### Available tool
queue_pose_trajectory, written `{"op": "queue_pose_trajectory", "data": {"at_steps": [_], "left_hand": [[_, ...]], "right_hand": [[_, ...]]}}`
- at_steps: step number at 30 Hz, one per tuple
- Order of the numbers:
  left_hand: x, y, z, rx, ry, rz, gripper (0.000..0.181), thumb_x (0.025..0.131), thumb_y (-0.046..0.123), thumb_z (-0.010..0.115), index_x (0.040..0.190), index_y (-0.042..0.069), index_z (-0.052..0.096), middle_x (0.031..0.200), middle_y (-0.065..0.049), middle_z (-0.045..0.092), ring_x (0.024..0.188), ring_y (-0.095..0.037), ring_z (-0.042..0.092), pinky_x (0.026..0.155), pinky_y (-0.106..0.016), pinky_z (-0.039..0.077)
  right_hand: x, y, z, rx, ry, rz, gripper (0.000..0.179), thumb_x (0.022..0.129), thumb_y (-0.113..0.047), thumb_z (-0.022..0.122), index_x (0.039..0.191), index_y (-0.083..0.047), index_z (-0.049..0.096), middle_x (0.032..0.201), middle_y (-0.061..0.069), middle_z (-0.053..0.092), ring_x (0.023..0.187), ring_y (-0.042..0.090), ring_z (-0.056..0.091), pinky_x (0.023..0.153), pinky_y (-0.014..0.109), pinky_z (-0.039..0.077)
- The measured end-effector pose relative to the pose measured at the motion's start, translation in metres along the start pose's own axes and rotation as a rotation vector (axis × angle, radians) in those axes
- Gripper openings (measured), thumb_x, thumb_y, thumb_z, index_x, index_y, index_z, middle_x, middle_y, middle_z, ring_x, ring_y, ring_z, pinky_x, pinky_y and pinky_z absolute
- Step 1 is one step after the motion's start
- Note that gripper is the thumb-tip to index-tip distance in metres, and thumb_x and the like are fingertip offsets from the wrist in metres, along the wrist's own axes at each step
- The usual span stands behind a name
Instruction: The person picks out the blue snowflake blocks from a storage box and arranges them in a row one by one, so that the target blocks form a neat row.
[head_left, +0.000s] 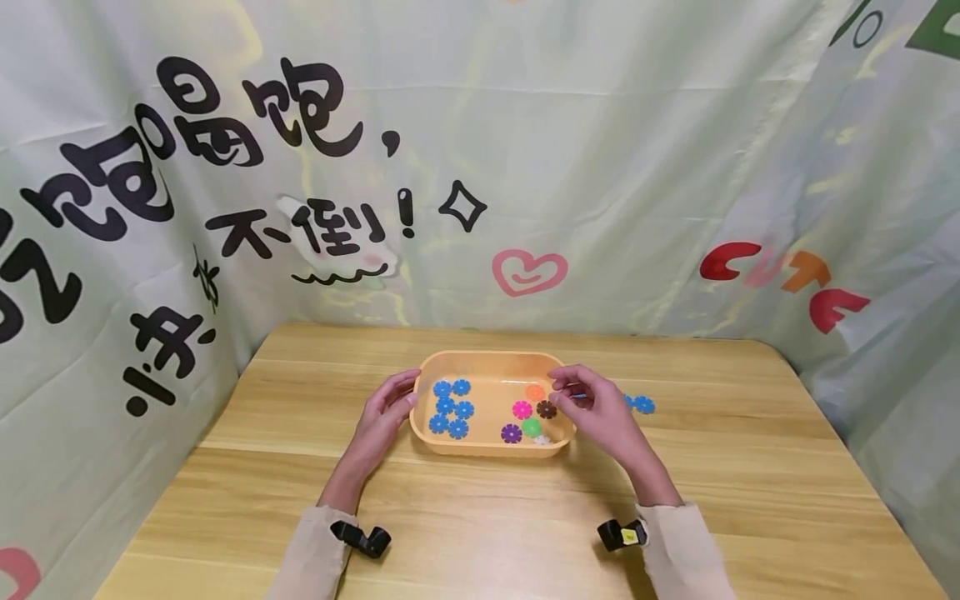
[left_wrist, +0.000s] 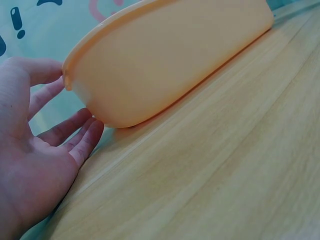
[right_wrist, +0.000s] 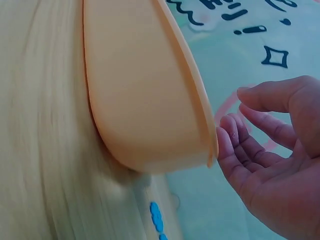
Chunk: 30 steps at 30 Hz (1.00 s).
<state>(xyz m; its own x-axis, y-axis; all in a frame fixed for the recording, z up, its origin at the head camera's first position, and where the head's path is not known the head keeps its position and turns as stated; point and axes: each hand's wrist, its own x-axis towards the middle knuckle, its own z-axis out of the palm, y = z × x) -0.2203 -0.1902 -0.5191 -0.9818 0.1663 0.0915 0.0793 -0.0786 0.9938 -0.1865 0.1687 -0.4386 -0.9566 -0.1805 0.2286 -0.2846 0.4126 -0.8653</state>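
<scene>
An orange plastic tray (head_left: 491, 450) stands on the table. Several blue snowflake discs (head_left: 445, 406) lie in its left part. Its right part holds single discs in other colours: an orange disc (head_left: 535, 392), a pink disc (head_left: 522, 409), a black disc (head_left: 547, 409), a green disc (head_left: 532, 427), a purple disc (head_left: 512, 433) and a white disc (head_left: 542, 440). My left hand (head_left: 385, 410) touches the tray's left end, its fingertips against rim and outer wall. Over the right end hovers my right hand (head_left: 603, 412), thumb and forefinger close together, nothing visible between them; its other fingers touch the rim.
More blue discs (head_left: 642, 404) lie on the wooden table (head_left: 480, 517) right of the tray, partly hidden behind my right hand. A printed cloth (head_left: 600, 167) hangs behind the table. Each wrist wears a small black camera (head_left: 362, 539).
</scene>
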Motion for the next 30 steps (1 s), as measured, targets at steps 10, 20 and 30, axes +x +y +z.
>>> {"op": "queue_pose_trajectory", "data": {"at_steps": [10, 20, 30], "left_hand": [[0.000, 0.001, 0.000, 0.016, 0.001, -0.006, 0.041, 0.104, 0.025, 0.062, 0.144, 0.017, 0.056, 0.147, -0.009, 0.052, 0.137, -0.027, 0.048, 0.102, -0.030, 0.051], [-0.003, 0.001, -0.003, -0.009, 0.004, 0.003, 0.043, 0.104, 0.019, 0.061, 0.145, 0.011, 0.054, 0.148, -0.016, 0.050, 0.137, -0.033, 0.046, 0.101, -0.029, 0.052], [0.000, 0.000, 0.000, 0.000, -0.006, 0.019, 0.044, 0.105, 0.019, 0.059, 0.147, 0.009, 0.052, 0.149, -0.016, 0.049, 0.137, -0.032, 0.047, 0.100, -0.030, 0.052]], "right_hand": [[0.000, -0.012, 0.031, 0.029, -0.070, -0.057, 0.026, 0.094, -0.001, 0.073, 0.119, -0.006, 0.069, 0.099, 0.008, 0.066, 0.087, 0.024, 0.065, 0.079, 0.033, 0.059], [0.014, -0.020, 0.061, -0.002, -0.166, -0.080, 0.029, 0.093, 0.000, 0.073, 0.121, -0.007, 0.068, 0.101, 0.008, 0.064, 0.089, 0.024, 0.065, 0.079, 0.034, 0.059], [0.030, -0.019, 0.079, -0.011, -0.287, -0.016, 0.028, 0.097, -0.006, 0.070, 0.125, -0.005, 0.066, 0.111, 0.015, 0.065, 0.093, 0.025, 0.064, 0.072, 0.034, 0.058]]}}
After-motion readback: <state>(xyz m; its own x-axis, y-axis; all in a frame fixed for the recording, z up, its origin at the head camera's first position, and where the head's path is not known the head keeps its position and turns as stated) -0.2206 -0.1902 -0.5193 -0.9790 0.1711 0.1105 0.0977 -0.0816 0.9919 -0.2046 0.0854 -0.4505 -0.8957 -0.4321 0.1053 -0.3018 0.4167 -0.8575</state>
